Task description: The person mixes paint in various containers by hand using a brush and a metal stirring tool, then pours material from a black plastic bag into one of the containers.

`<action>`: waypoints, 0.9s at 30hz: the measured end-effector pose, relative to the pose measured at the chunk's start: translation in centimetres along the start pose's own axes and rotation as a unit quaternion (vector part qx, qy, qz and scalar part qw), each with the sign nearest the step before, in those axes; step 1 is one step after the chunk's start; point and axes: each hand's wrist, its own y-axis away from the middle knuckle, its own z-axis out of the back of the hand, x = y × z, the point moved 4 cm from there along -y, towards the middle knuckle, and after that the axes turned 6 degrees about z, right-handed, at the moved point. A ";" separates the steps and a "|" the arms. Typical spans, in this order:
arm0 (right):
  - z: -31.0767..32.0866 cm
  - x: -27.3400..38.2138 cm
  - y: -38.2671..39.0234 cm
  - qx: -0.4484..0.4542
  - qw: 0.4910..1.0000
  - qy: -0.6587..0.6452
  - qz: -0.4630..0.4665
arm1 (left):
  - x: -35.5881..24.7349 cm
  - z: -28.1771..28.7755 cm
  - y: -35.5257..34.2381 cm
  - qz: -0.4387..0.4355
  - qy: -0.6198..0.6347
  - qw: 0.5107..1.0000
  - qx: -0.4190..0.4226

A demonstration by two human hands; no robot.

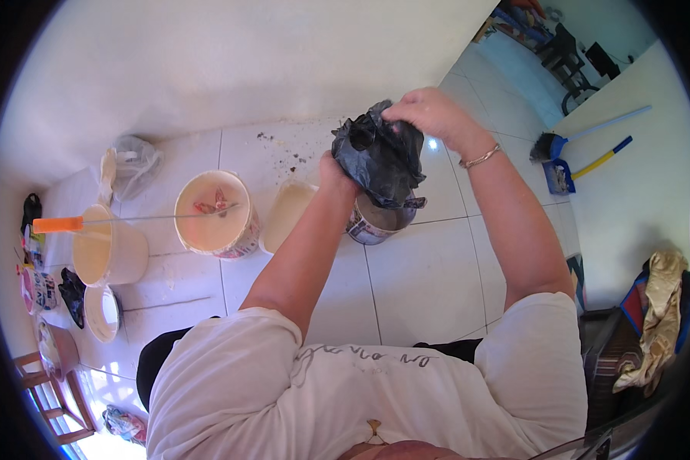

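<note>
A crumpled black plastic bag (379, 165) is held up in front of me, above a metallic-looking bucket (372, 230) on the floor. My left hand (336, 173) supports the bag from its left and underneath; most of its fingers are hidden behind the plastic. At the bag's upper right edge, my right hand (431, 115) pinches the plastic between thumb and fingers. What the bag contains, if anything, cannot be seen.
Left of the bag stand a cream tub (287, 211), a white bucket (241, 234) with a long rod across it, and another cream bucket (130, 257). A clear plastic bag (138, 165) lies by the wall. A broom (548, 146) and dustpan (560, 178) are at right.
</note>
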 end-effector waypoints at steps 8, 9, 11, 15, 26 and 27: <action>-4.1 -1.1 1.2 0.138 0.965 0.195 -0.112 | 1.2 -1.7 0.7 0.002 -0.044 0.998 -0.045; -4.0 -1.4 1.2 0.138 0.965 0.194 -0.112 | 1.3 -1.9 0.8 0.007 -0.043 0.997 -0.066; -3.0 -1.1 0.9 0.041 0.962 0.266 -0.053 | 1.4 -2.3 1.3 0.010 -0.041 0.995 -0.086; -2.7 -1.4 0.2 0.071 0.950 0.294 -0.082 | 1.7 -2.9 1.5 0.007 -0.035 0.997 -0.068; 4.8 1.8 -0.5 -0.066 0.974 0.214 0.034 | 0.0 -1.4 1.0 0.055 -0.142 0.976 -0.155; 5.3 2.2 -0.6 -0.067 0.974 0.215 0.033 | -0.5 -1.5 0.5 0.074 -0.160 0.975 -0.136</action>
